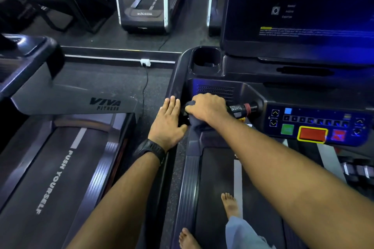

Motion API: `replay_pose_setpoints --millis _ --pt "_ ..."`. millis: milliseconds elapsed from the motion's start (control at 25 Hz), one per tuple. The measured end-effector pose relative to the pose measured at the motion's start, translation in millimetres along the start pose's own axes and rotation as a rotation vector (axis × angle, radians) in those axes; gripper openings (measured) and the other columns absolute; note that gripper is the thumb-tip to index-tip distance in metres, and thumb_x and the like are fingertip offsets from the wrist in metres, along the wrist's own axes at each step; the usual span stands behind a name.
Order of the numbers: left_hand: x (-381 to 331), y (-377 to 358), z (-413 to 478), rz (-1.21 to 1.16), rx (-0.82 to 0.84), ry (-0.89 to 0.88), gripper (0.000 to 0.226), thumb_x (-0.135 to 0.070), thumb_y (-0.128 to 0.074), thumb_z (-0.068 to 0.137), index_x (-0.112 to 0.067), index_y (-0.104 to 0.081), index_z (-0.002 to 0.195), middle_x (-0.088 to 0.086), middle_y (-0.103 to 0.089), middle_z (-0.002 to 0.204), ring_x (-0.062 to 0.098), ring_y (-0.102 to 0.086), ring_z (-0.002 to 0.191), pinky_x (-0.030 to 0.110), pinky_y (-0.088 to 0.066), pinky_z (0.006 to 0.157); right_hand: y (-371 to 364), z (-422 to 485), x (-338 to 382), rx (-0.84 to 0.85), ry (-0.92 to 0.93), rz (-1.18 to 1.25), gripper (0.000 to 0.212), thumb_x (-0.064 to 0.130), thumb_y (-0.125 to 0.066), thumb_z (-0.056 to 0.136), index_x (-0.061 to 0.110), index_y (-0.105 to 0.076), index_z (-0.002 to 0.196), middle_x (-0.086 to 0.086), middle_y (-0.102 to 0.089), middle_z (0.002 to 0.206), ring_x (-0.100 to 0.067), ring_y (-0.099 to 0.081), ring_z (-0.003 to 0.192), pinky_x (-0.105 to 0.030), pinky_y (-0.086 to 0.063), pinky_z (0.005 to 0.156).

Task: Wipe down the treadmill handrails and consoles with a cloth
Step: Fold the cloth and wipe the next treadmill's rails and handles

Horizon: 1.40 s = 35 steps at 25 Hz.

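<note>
I stand barefoot on a treadmill. My right hand [206, 108] is closed over a dark grey cloth [197, 124], pressing it around the short horizontal grip bar [238, 109] that sticks out left of the button console [315, 125]. The cloth hangs a little below my fist. My left hand [169, 122] lies flat, fingers together and extended, on the black left handrail [174, 91], just beside the right hand. A black watch sits on the left wrist. The large dark screen [299, 12] rises above the console.
A cup holder [205, 59] is sunk into the console's left corner. A second treadmill [60, 147] marked VIVA FITNESS stands to the left across a narrow floor gap. A wall socket with a cable [145, 62] lies ahead; a mirror reflects more treadmills.
</note>
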<state>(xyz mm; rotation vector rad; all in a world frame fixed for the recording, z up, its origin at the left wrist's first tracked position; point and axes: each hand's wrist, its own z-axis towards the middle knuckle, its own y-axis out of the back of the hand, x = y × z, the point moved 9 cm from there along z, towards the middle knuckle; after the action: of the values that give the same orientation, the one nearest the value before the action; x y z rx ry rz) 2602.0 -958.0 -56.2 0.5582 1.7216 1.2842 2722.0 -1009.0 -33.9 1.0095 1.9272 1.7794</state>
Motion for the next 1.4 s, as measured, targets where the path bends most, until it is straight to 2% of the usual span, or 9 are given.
replay_pose_setpoints --millis 160,320,480,640,800,960,1120,1280,1400 --pt "1.5 -0.6 -3.9 0.008 -0.01 0.003 0.085 -0.038 -0.043 0.085 -0.008 -0.009 0.157 0.008 0.001 0.165 0.019 0.008 0.152 0.034 0.002 0.124 -12.3 -50.8 1.9 -0.304 0.101 -0.212 0.035 0.049 -0.05 0.082 0.025 -0.068 0.1 -0.003 -0.067 0.097 -0.028 -0.063 0.09 -0.047 -0.04 0.087" --pt "0.2 0.2 -2.3 0.039 -0.023 -0.012 0.087 -0.038 -0.043 0.082 -0.007 -0.01 0.157 0.01 0.0 0.165 0.02 0.007 0.153 0.035 0.0 0.124 5.9 -4.7 -9.8 -0.027 -0.023 -0.017 0.039 0.051 -0.048 0.084 0.025 -0.069 0.103 -0.005 -0.069 0.105 -0.032 -0.064 0.1 -0.043 -0.045 0.086" --pt "2.4 -1.7 -3.0 0.048 -0.022 -0.011 0.084 -0.03 -0.053 0.089 -0.008 -0.009 0.157 0.008 0.0 0.165 0.019 0.008 0.152 0.035 0.0 0.125 -7.3 -50.9 -6.6 -0.295 0.082 -0.219 0.038 0.05 -0.047 0.082 0.023 -0.067 0.101 -0.003 -0.066 0.098 -0.029 -0.063 0.091 -0.048 -0.04 0.088" --pt "-0.2 -1.9 -3.5 0.067 -0.02 -0.016 0.085 -0.03 -0.053 0.088 -0.009 -0.009 0.157 0.009 0.0 0.166 0.02 0.007 0.153 0.036 -0.001 0.125 11.8 -6.6 -22.2 -0.034 -0.046 -0.036 0.042 0.052 -0.044 0.085 0.024 -0.069 0.104 -0.005 -0.068 0.102 -0.031 -0.064 0.097 -0.043 -0.043 0.082" --pt "0.3 0.1 -3.8 0.061 -0.037 -0.02 0.084 -0.029 -0.054 0.088 -0.008 -0.011 0.157 0.009 -0.002 0.165 0.02 0.005 0.153 0.036 -0.002 0.125 -3.5 -52.1 -14.8 -0.297 0.075 -0.225 0.041 0.052 -0.044 0.082 0.024 -0.067 0.102 -0.004 -0.066 0.097 -0.029 -0.063 0.091 -0.048 -0.04 0.088" --pt "1.1 -3.5 -3.3 0.067 -0.038 -0.024 0.085 -0.034 -0.05 0.085 -0.008 -0.013 0.157 0.01 -0.004 0.165 0.022 0.004 0.153 0.037 -0.004 0.125 14.1 -6.9 -31.6 -0.025 -0.051 -0.023 0.042 0.053 -0.044 0.083 0.026 -0.069 0.103 -0.006 -0.068 0.105 -0.033 -0.064 0.1 -0.042 -0.045 0.085" --pt "4.2 -2.8 -3.8 0.04 -0.042 -0.022 0.084 -0.034 -0.048 0.084 -0.008 -0.014 0.157 0.009 -0.004 0.165 0.021 0.004 0.153 0.037 -0.003 0.125 -0.9 -52.8 -24.6 -0.325 0.07 -0.21 0.043 0.053 -0.044 0.081 0.02 -0.068 0.096 -0.006 -0.064 0.091 -0.031 -0.063 0.086 -0.048 -0.041 0.086" --pt "0.5 -2.3 -3.0 0.054 -0.046 -0.028 0.084 -0.031 -0.054 0.087 -0.007 -0.014 0.156 0.01 -0.004 0.165 0.022 0.004 0.153 0.036 -0.003 0.125 17.9 -12.6 -40.0 -0.069 -0.096 -0.076 0.044 0.052 -0.046 0.085 0.022 -0.069 0.106 -0.007 -0.068 0.104 -0.033 -0.064 0.099 -0.046 -0.044 0.088" --pt "0.7 -2.5 -4.0 0.038 -0.047 -0.021 0.084 -0.029 -0.055 0.087 -0.007 -0.013 0.157 0.009 -0.004 0.165 0.02 0.004 0.153 0.036 -0.003 0.125 -3.2 -56.8 -31.9 -0.308 0.003 -0.242 0.043 0.05 -0.045 0.083 0.021 -0.068 0.102 -0.005 -0.064 0.097 -0.03 -0.062 0.09 -0.056 -0.039 0.093"
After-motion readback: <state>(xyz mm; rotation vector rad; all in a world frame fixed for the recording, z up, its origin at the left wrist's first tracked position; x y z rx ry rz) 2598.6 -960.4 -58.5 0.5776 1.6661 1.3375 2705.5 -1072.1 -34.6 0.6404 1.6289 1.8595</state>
